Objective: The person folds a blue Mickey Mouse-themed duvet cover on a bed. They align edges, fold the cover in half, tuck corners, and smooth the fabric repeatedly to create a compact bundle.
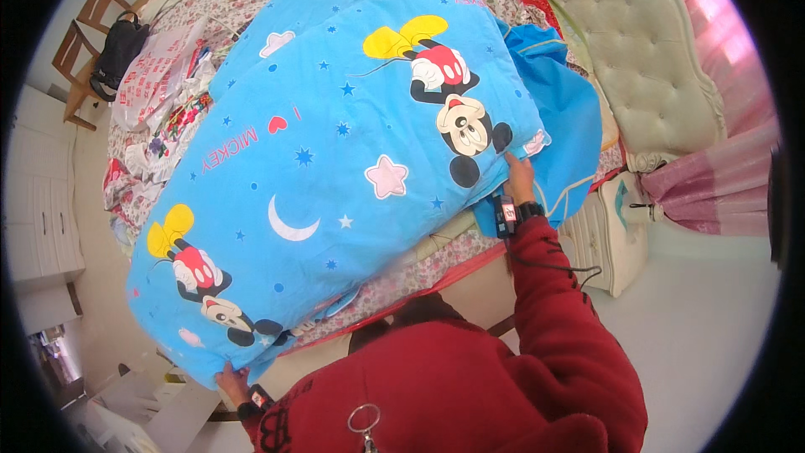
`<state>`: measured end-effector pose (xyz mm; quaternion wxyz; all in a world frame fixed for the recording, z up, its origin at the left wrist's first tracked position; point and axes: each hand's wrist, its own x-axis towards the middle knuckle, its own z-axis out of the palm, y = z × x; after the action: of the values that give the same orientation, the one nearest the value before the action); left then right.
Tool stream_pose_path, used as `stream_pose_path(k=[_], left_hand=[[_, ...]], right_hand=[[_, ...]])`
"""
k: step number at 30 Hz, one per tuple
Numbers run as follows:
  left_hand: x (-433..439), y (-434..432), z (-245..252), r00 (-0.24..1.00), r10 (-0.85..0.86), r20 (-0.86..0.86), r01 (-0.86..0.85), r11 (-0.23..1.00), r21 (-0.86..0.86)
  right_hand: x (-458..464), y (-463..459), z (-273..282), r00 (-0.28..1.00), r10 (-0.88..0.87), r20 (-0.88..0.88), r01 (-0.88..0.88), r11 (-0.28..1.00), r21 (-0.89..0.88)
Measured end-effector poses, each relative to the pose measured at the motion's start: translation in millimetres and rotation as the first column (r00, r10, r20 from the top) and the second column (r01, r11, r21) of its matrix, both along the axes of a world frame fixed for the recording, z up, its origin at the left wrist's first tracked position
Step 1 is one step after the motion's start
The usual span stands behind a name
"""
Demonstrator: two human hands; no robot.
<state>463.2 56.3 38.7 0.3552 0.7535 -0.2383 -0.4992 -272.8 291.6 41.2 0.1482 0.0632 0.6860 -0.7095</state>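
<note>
A large blue quilt [352,138] printed with Mickey Mouse figures, stars and moons spreads over the bed in front of me. My left hand [233,383] grips its near left corner, which hangs past the bed's edge. At the near right side my right hand [519,177] grips the quilt's edge, close to a printed Mickey head. Both wrists wear dark straps with small devices. Beyond my right hand lies a plain blue cloth [569,119] with pale piping, partly under the quilt. The quilt's underside is mostly hidden.
The bed has a floral sheet [402,283] and a tufted headboard [619,44] on the right. A nightstand [619,233] stands beside it. Clothes and a white printed plastic bag [157,78] lie at left, near a black bag [122,47] on a wooden chair [78,66].
</note>
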Motion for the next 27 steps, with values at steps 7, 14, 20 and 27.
stream_pose_path(k=[7, 14, 20, 27], left_hand=[[-17, -7, 16, 0.992, -0.051, 0.119, 0.043, 0.997, 0.068], [7, 18, 30, 0.309, -0.712, 0.630, 0.755, 0.586, 0.293], [-26, 27, 20, 0.877, -0.317, 0.361, 0.364, 0.929, -0.070], [-18, 27, 55, 0.979, 0.202, 0.008, -0.200, 0.975, -0.092]], right_hand=[[1, 21, -9, 0.894, 0.285, 0.347, -0.107, 0.886, -0.451], [-13, 24, -38, 0.669, 0.622, -0.406, -0.334, 0.740, 0.584], [-57, 38, -45, 0.468, 0.809, -0.354, -0.501, 0.573, 0.649], [-47, 54, -62, 0.423, 0.828, -0.369, -0.475, 0.549, 0.688]])
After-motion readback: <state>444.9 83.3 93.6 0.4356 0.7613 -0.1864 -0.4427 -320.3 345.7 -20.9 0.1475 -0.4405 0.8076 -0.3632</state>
